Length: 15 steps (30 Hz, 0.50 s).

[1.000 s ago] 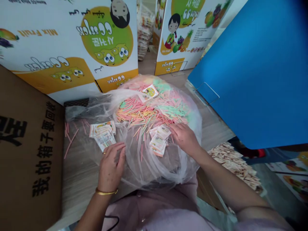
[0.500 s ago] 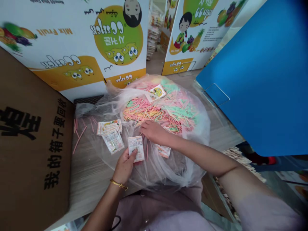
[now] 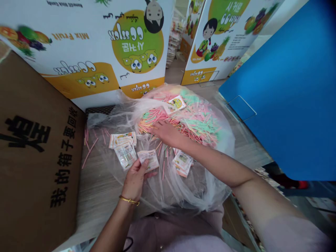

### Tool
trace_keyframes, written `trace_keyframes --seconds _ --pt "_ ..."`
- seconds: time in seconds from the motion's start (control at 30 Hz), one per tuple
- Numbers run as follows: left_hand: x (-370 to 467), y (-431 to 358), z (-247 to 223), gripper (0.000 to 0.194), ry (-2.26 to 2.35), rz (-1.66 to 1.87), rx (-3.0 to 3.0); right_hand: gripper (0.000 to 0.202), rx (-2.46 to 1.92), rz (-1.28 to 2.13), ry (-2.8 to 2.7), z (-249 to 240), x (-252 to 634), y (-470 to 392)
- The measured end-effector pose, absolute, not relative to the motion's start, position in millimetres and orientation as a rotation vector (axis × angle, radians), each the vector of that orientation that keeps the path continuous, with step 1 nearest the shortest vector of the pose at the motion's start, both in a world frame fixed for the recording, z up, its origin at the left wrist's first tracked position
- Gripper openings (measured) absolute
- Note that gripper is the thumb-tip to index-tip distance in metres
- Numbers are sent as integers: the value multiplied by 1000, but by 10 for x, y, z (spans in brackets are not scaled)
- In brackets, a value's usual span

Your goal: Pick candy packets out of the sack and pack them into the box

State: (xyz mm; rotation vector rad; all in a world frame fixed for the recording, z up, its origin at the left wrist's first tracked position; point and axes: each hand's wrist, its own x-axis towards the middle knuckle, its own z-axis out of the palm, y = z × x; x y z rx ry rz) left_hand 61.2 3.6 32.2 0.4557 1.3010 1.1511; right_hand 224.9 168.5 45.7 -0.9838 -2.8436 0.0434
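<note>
My left hand (image 3: 135, 178), with a gold bracelet at the wrist, pinches a small printed packet (image 3: 148, 161) between thumb and fingers. My right hand (image 3: 166, 133) reaches over the near left part of a heap of pink, green and yellow sticks (image 3: 201, 122) in a clear plastic bag (image 3: 223, 140). Its fingers are spread on the sticks. One packet (image 3: 176, 104) lies on top of the heap. Left of my left hand is a group of packets (image 3: 125, 154); more packets (image 3: 183, 162) lie below my right forearm.
Printed white and yellow cartons (image 3: 91, 45) stand at the back. A brown carton (image 3: 39, 157) is on the left, a blue panel (image 3: 283, 98) on the right. Loose pink sticks (image 3: 89, 154) lie on the grey table (image 3: 97, 199).
My right hand has moved up and its fingers have spread onto the sticks. The packet in my left hand has tilted. The view has shifted slightly.
</note>
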Motion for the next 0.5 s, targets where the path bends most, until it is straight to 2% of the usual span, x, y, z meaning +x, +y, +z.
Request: trace_keyframes --seconds 0.13,0.27,0.5 --pt "613 43 297 41 1306 1146 485 25 -928 -96 -2945 395 2063 1758" --pt "577 67 249 32 1350 1207 481 26 -900 -40 -2868 362 2123 1789" --pt "602 95 273 36 1327 1236 425 27 -1416 213 -2593 443 1756 1855"
